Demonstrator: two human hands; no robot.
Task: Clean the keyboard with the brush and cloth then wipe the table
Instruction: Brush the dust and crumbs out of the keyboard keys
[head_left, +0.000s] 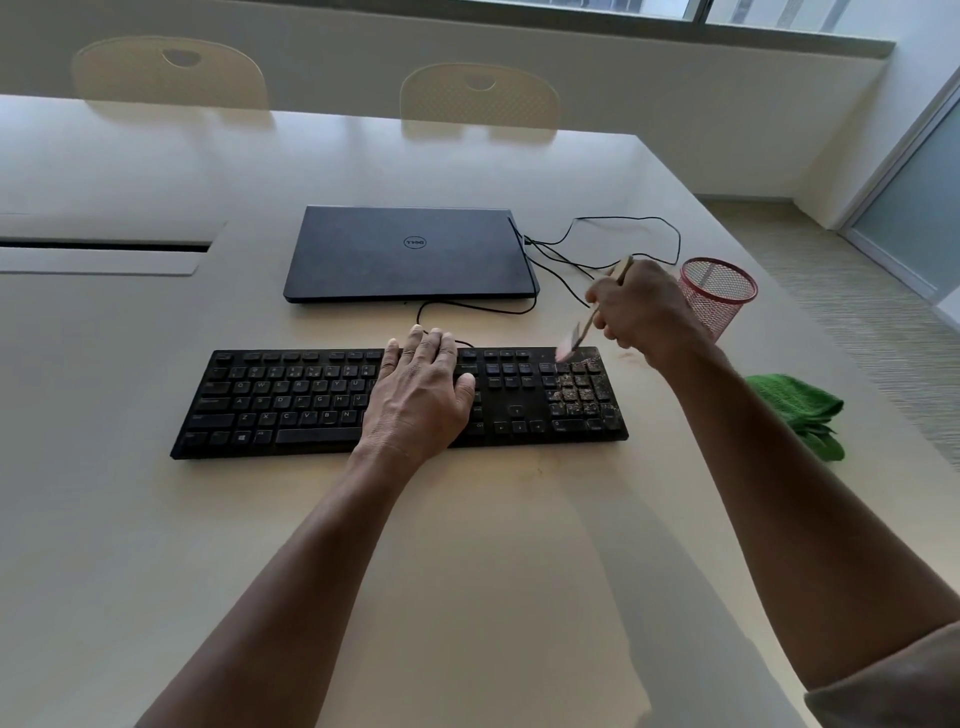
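Fingers of the left hand are lying straight and slightly spread, pressing flat on the middle of the black keyboard, which is sitting across the centre of the frame on the pale worktop. Behind it a closed dark laptop is resting, its black cable looping off to the right. Right of centre, the right hand is curling round the wooden handle of a small brush, whose blurred bristles are touching the keyboard's upper right corner above the number pad, where brown crumbs are lying. Just behind that hand a red mesh pen cup is standing upright. Lower right of it, a crumpled green cloth is lying on the worktop.
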